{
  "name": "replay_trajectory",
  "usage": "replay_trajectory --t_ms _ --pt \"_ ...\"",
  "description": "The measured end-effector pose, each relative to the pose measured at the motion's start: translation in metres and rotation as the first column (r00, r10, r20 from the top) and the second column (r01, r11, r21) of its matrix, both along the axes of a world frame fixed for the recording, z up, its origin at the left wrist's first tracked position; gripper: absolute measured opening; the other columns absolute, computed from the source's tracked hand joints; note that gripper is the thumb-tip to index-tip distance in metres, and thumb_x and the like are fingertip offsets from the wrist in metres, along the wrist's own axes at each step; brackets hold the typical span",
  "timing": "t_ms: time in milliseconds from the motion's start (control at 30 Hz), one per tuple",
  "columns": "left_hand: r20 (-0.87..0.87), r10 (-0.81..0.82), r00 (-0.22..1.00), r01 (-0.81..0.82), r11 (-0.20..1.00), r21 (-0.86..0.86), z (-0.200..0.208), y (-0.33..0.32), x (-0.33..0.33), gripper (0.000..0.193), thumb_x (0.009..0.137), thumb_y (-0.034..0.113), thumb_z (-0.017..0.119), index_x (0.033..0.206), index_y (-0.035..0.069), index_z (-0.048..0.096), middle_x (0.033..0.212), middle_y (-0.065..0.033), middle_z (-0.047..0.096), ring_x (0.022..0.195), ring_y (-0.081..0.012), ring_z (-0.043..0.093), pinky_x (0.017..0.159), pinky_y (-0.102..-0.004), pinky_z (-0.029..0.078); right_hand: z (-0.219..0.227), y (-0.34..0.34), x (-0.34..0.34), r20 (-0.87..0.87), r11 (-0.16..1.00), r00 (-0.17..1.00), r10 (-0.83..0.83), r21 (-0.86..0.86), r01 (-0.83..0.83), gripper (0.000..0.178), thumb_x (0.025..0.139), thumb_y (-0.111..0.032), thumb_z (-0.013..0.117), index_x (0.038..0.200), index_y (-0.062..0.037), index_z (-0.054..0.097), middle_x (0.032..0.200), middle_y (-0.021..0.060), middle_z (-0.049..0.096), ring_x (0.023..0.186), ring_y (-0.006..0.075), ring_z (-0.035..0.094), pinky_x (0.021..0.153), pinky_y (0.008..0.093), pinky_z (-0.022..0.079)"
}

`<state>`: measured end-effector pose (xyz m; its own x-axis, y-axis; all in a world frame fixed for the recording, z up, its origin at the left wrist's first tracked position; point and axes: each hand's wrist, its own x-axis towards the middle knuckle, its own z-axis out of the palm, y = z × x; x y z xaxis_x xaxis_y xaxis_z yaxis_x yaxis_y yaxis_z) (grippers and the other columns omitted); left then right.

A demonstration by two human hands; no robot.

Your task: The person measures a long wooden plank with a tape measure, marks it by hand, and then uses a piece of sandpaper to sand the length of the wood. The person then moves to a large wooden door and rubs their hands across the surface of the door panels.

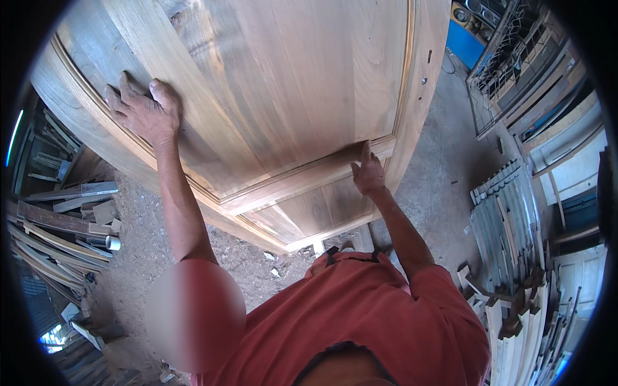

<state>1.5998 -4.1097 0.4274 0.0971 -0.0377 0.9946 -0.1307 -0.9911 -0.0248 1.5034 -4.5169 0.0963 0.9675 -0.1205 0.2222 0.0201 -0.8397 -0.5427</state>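
A large panelled wooden door (290, 83) of bare, unpainted wood stands before me, with moulding round its panels and a cross rail low down. On the door's left side my left hand (145, 116) rests with fingers spread, partly on the big panel and near the left moulding. My right hand (369, 172) is lower down, at the right end of the cross rail. Its index finger points out and touches the moulding (380, 143) at the panel's lower right corner; the other fingers are curled. Neither hand holds a thing. Slots and a hole show in the door's right edge.
Stacked boards and offcuts (64, 219) lie to the left, with a white cup-like object (112, 243) beside them. At the right are stacked slatted pieces (508, 225), upright timber lengths (515, 334) and a metal frame (489, 96). Debris litters the dusty floor (145, 212).
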Motion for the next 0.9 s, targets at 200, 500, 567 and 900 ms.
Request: replay_trajectory --t_ms 200,500,567,900 --pt "0.0 0.007 1.0 -0.007 1.0 0.0 0.003 0.003 -0.002 0.068 0.093 0.044 0.054 0.146 0.001 0.043 0.148 -0.0378 0.035 0.14 -0.0502 0.032 0.115 -0.0608 0.024 0.007 0.04 -0.016 -0.085 0.978 0.977 0.197 -0.05 -0.201 0.086 0.091 -0.017 0.067 0.158 0.0048 0.016 0.12 0.0222 0.064 0.105 0.0387 0.063 0.09 0.0479 0.052" --pt "0.015 0.001 1.0 -0.002 1.0 0.02 0.004 -0.002 -0.001 0.069 0.093 0.043 0.054 0.144 -0.001 0.045 0.147 -0.0376 0.037 0.14 -0.0495 0.033 0.116 -0.0592 0.024 0.044 0.017 -0.014 0.057 0.986 0.984 0.167 -0.013 -0.166 0.062 0.09 -0.013 0.068 0.147 -0.0137 0.045 0.109 0.0182 0.067 0.098 0.0383 0.067 0.085 0.0497 0.054" --pt "0.01 0.045 0.999 -0.045 0.999 -0.012 0.004 -0.001 0.001 0.071 0.095 0.048 0.052 0.144 -0.003 0.047 0.146 -0.0295 0.046 0.144 -0.044 0.034 0.118 -0.0553 0.023 0.051 -0.009 -0.003 0.005 0.997 0.997 0.075 0.029 -0.075 0.058 0.09 -0.015 0.069 0.144 -0.0157 0.049 0.112 0.0196 0.066 0.101 0.0391 0.066 0.087 0.0499 0.054" --pt "0.048 0.045 0.998 -0.046 0.999 0.022 0.004 -0.002 -0.002 0.066 0.097 0.046 0.053 0.145 0.0 0.046 0.144 -0.025 0.049 0.141 -0.0439 0.036 0.116 -0.0555 0.027 0.049 -0.061 -0.017 -0.118 0.968 0.981 -0.155 0.179 0.174 0.062 0.091 -0.02 0.071 0.145 -0.0064 0.046 0.115 0.0216 0.067 0.11 0.0403 0.064 0.096 0.0489 0.051"
